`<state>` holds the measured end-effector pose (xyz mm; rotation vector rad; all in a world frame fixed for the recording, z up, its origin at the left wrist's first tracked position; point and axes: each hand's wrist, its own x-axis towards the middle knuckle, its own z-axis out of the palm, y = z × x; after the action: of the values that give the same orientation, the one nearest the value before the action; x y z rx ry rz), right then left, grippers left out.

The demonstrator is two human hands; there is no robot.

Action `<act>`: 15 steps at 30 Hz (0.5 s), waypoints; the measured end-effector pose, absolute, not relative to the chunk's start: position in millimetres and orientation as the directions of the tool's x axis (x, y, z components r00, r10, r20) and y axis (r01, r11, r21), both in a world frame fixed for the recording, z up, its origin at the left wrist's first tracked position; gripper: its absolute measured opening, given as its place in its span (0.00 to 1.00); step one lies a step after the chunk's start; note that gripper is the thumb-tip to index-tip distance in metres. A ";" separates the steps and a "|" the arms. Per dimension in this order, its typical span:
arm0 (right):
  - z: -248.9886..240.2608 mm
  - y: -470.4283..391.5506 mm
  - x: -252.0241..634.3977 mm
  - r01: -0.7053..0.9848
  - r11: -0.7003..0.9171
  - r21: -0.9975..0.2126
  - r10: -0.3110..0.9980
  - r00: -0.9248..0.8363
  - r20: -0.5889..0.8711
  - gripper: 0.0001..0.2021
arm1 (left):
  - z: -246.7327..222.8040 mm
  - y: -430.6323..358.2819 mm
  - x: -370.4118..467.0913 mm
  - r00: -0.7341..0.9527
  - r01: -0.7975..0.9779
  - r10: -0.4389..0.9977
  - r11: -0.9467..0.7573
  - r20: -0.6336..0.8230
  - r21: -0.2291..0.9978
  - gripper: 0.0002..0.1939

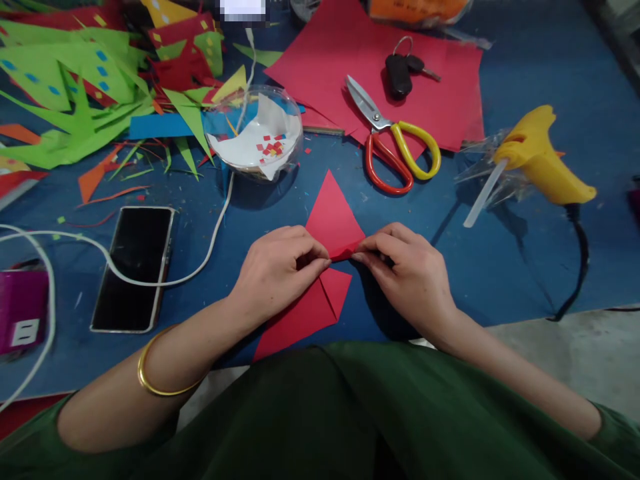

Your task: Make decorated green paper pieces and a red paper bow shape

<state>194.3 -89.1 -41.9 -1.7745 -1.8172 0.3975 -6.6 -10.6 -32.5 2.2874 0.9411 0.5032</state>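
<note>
A red paper triangle [334, 217] points away from me on the blue table, its near edge turned up in a narrow fold. My left hand [283, 267] pinches the left end of that fold between thumb and fingers. At the fold's right end, my right hand [405, 267] pinches the same paper. Nearer to me, partly under my left hand and forearm, lies another red paper piece [305, 327] with a crease or overlapping edge. Beyond my hands, scissors [387, 137] with one red and one yellow handle lie open, partly on red sheets [325, 60].
A clear bowl [295, 157] holds white paper and small red bits. Car keys [399, 77] rest on the red sheets. A yellow glue gun [545, 160] lies right, a phone [133, 267] left under a white cable [217, 230]. Green paper scraps [75, 127] pile up at the far left.
</note>
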 end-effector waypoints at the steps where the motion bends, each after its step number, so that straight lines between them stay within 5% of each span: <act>1: -42.2 -88.4 194.4 0.826 0.082 -0.558 0.982 0.029 0.187 0.05 | -32.3 -10.7 -6.4 0.678 0.496 0.726 -0.570 0.119 0.655 0.03; 15: -46.1 -85.3 184.4 0.958 0.080 -0.275 0.978 -0.023 0.205 0.10 | -31.7 -17.1 -1.9 0.655 0.546 0.740 -0.604 0.153 0.581 0.05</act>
<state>184.4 -85.3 -46.1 -1.9230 -2.0287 0.0836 -1.9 -17.1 -31.7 2.3798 1.0006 0.5255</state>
